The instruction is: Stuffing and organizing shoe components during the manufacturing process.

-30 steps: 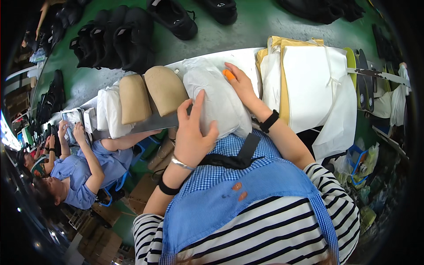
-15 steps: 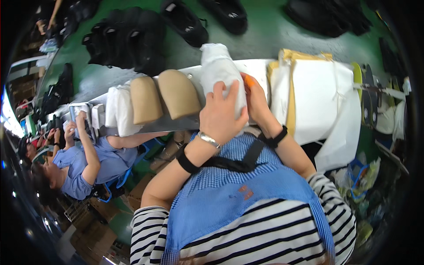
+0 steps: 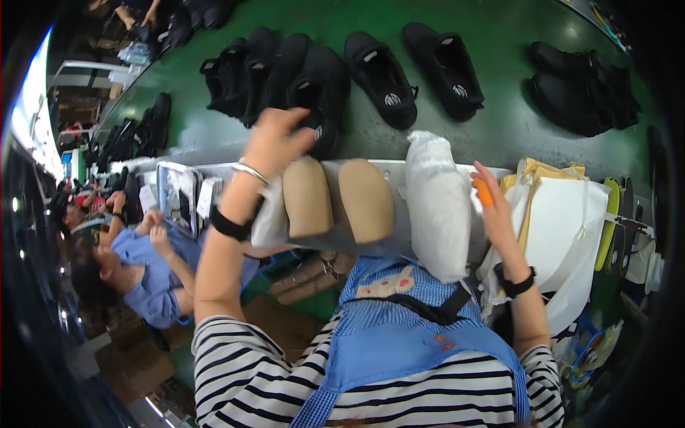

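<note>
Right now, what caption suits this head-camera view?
Left hand reaches toward black shoes on green belt; right hand beside white wrapped bundle.

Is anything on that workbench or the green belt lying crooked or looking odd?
Nothing looks damaged or spilled. The white stuffed bag lies across the bench edge, overhanging toward the apron beside the right hand. The black shoes on the green belt point different ways, some piled. The left hand reaches toward them.

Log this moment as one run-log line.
left hand raised, reaching toward black shoe | right hand beside white bag | tan lasts on ledge
</note>
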A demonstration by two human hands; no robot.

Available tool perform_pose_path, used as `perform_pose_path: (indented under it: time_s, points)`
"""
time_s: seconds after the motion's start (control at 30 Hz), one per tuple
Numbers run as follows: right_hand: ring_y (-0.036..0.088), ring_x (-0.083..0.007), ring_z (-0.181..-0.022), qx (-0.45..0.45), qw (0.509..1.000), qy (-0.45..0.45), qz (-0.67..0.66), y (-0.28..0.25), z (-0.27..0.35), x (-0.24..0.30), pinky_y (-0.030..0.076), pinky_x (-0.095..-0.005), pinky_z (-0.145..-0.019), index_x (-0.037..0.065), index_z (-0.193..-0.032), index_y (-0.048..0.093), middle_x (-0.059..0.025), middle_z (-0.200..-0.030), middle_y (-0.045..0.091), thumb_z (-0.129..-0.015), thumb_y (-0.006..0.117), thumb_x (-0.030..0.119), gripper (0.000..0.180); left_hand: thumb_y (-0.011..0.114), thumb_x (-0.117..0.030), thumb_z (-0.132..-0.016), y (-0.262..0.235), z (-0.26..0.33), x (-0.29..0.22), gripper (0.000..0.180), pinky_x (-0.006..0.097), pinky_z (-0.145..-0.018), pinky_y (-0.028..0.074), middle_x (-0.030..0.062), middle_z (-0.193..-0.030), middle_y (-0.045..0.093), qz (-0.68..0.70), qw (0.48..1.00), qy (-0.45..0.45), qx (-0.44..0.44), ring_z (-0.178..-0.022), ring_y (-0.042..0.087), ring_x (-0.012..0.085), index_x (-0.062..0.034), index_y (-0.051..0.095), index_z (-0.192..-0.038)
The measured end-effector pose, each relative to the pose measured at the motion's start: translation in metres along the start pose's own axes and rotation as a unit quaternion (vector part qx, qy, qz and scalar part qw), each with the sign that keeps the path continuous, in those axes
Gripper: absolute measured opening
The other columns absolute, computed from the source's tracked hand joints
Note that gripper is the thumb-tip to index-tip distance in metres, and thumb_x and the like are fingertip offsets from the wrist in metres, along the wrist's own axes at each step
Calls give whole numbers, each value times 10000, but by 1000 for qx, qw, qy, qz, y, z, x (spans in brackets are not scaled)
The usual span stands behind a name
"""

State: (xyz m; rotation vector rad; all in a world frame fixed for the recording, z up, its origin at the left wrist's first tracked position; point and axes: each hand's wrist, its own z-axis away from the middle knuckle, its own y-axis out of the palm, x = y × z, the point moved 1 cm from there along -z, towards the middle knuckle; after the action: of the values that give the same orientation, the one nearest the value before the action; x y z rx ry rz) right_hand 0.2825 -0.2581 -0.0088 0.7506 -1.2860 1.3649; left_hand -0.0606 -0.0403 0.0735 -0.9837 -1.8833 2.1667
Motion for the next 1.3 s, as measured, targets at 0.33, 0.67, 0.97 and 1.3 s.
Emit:
perform_pose_path:
  time_s: [0.33, 0.67, 0.97, 1.3]
  points:
    - [600, -267, -966, 104, 885, -241, 385, 66, -157, 85, 509, -345, -782, 92, -1173, 562, -84, -1182, 560, -818, 624, 240, 389, 652, -459, -689, -6, -82, 334, 539, 407, -951, 410, 151, -1127, 605, -209, 940, -222, 155, -1107, 500, 360, -201, 617, -1160]
    - [643, -307, -809, 201, 846, -126, 477, 101, -207, 39, 494, -402, -671, 40, -799, 658, -131, -810, 649, -768, 645, 287, 249, 623, -455, -755, 27, -95, 231, 511, 427, -929, 420, 232, -1135, 573, -267, 930, -214, 133, -1070, 528, 387, -77, 642, -1098]
    - [636, -245, -900, 15, 853, -27, 521, -42, -188, -2, 476, -388, -730, 137, -942, 677, -65, -940, 657, -780, 621, 252, 206, 535, -519, -809, 91, -165, 61, 587, 451, -878, 428, 256, -1008, 613, -172, 967, -97, 160, -1009, 537, 425, 24, 639, -1005]
    - [588, -312, -937, -217, 899, -31, 379, -158, -43, -19, 483, -388, -806, 60, -1070, 603, -132, -1116, 566, -805, 623, 211, 306, 480, -544, -841, 175, -221, -106, 548, 456, -900, 442, 198, -1075, 620, -182, 971, -50, 145, -1046, 541, 411, -88, 628, -1106]
